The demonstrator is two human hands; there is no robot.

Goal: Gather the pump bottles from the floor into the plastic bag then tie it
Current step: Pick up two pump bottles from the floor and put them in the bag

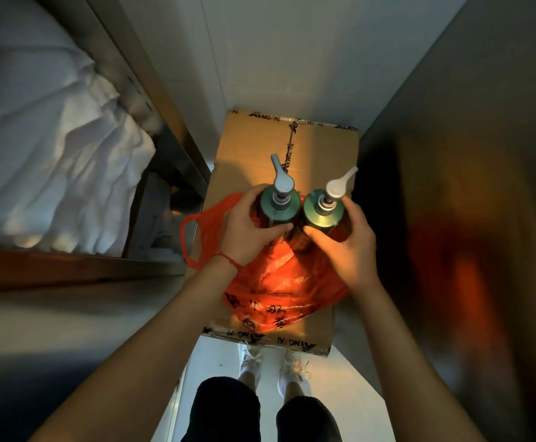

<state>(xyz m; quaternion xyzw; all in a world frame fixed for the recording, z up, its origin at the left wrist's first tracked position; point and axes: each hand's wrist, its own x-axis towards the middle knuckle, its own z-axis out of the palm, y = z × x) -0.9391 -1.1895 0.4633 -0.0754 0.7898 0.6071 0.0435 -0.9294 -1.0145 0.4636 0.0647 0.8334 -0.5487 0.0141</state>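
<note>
At frame centre the left hand is gripping one green bottle, fingers wrapped round its shoulder; the right hand is gripping a second bottle just beside it, the two nearly touching; both are standing upright over the orange bag, which is lying on a taped box; white cloth is filling the upper left.

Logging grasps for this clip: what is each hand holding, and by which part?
The left hand grips the left pump bottle around its upper body, just below the pump. The right hand grips the right pump bottle likewise.
</note>
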